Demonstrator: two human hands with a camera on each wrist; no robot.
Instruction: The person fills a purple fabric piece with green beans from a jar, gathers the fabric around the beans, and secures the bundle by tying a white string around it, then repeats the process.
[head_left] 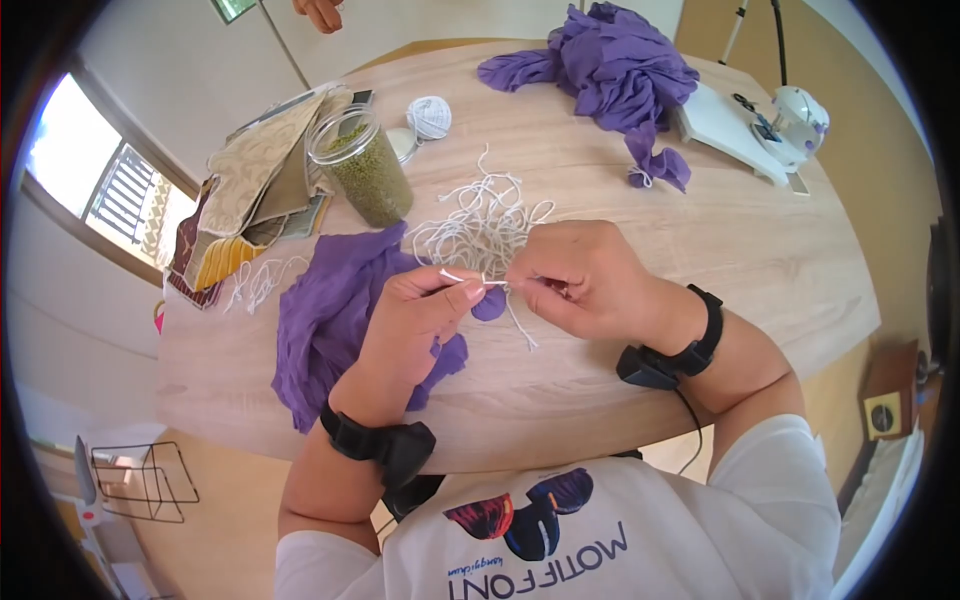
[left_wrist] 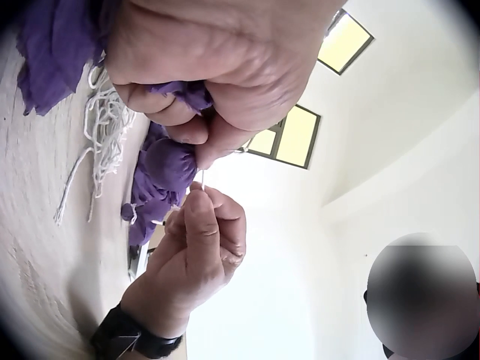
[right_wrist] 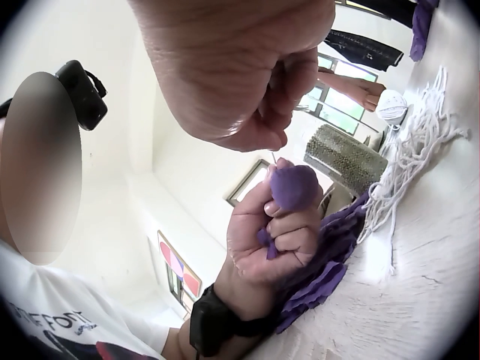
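My left hand (head_left: 412, 322) grips a gathered length of purple cloth (head_left: 325, 310), its fingers curled round the folds. From that grip pokes a round, ball-shaped bulge (right_wrist: 294, 187) of the same fabric. At the neck of the bulge, my left thumb and forefinger pinch a white string (head_left: 495, 283). Close beside it, my right hand (head_left: 595, 275) pinches the string between thumb and fingers, and a short stretch runs taut between the hands. In the left wrist view the bulge hangs just above the right fingertips. The rest of the cloth drapes onto the table under my left forearm.
Loose white strings (head_left: 470, 225) lie tangled just beyond my hands. Behind are a jar of green beans (head_left: 370, 180), a string ball (head_left: 429, 118) and fabric swatches (head_left: 250, 180). More purple cloth (head_left: 620, 65) and a small sewing machine (head_left: 800, 120) sit far right. Another person's hand (head_left: 320, 14) shows at the top.
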